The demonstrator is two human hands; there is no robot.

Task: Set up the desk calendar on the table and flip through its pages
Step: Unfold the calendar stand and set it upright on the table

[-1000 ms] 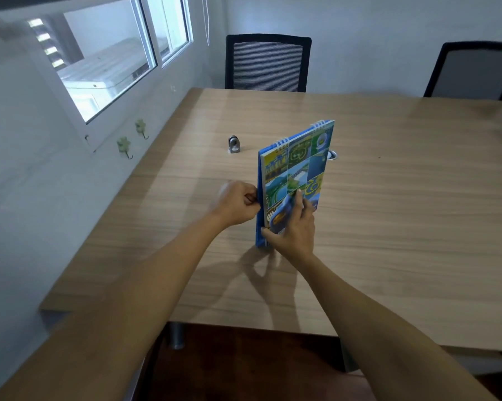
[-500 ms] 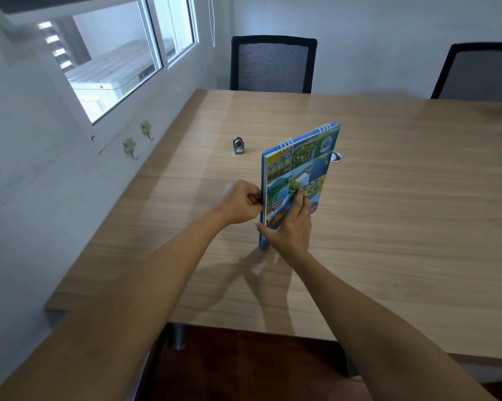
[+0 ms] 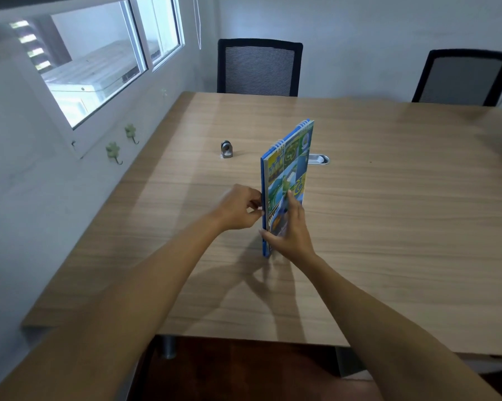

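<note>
A spiral-bound desk calendar (image 3: 290,166) with a blue, green and yellow picture cover stands upright on its lower edge on the wooden table (image 3: 388,215), nearly edge-on to me, with the spiral at the top. My left hand (image 3: 239,209) pinches its blue left edge about halfway up. My right hand (image 3: 287,230) presses against the picture cover low down, thumb at the near bottom corner. The calendar's back side is hidden.
A small metal object (image 3: 226,149) sits on the table beyond the calendar, and a silver cable grommet (image 3: 320,159) lies behind it. Two black mesh chairs (image 3: 259,68) stand at the far side. A wall with windows and small hooks (image 3: 113,151) runs along the left.
The calendar has turned more edge-on and stands straighter. Both hands keep their hold at the same places on it.
</note>
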